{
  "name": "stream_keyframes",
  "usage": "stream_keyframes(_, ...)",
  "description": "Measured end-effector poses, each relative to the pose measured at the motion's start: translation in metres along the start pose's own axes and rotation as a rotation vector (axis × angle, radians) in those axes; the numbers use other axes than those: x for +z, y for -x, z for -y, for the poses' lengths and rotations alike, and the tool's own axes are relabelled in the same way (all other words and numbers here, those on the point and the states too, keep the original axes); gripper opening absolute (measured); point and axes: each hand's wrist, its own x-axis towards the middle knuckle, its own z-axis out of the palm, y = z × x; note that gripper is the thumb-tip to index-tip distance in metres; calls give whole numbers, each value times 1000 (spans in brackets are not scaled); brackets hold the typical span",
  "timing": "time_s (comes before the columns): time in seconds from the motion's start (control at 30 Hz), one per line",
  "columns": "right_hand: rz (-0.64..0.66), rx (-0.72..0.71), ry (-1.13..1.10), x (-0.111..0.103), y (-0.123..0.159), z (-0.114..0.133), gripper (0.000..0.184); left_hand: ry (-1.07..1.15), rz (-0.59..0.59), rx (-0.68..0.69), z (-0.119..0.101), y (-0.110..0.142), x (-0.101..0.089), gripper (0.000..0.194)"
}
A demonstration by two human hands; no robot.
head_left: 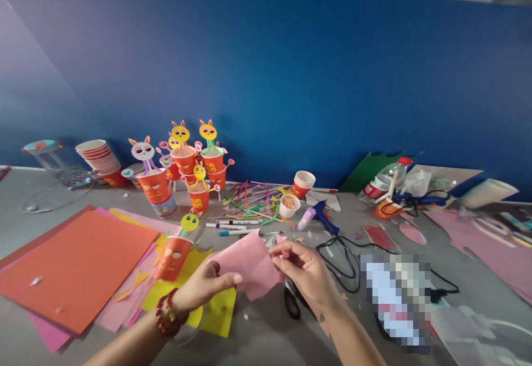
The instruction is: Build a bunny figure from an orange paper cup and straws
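A sheet of pink paper [249, 263] with a ragged, cut edge is held up over the table. My left hand [211, 283] grips its left side, thumb on top. My right hand [305, 269] is closed in a pinch at the right edge, with a bit of pink paper at the fingertips; I cannot tell whether that bit is separate from the sheet. Black-handled scissors [292, 302] lie under my right hand, partly hidden. Left of the paper, a red paper cup [172, 260] with a yellow bunny face [190, 222] leans on yellow paper [222, 310].
Orange card [83, 266] covers the left side. Several bunny-topped cups [153, 186] stand behind it. Colored sticks [253, 199], markers [226, 226], a glue stick [306, 219] and a blue glue gun [325, 219] lie behind my hands. A black cable [353, 277] curls at right, near a bottle [384, 180].
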Motion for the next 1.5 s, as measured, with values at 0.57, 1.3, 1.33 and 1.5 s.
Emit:
stream_keyframes(0.57,-141,76,10,-11,0,6,38,-241,-252,-124,-5,1,18,51)
stream_keyframes(1.3,98,137,1377,-94,-169,16,30,-222,-316,-163,-6,19,8,54)
stream_keyframes(1.33,111,122,1392,-96,-169,17,31,-222,-320,-159,-7,19,9,54)
stream_keyframes(1.5,130,86,1444,-98,-166,22,31,-256,-313,-151,-4,18,10,59)
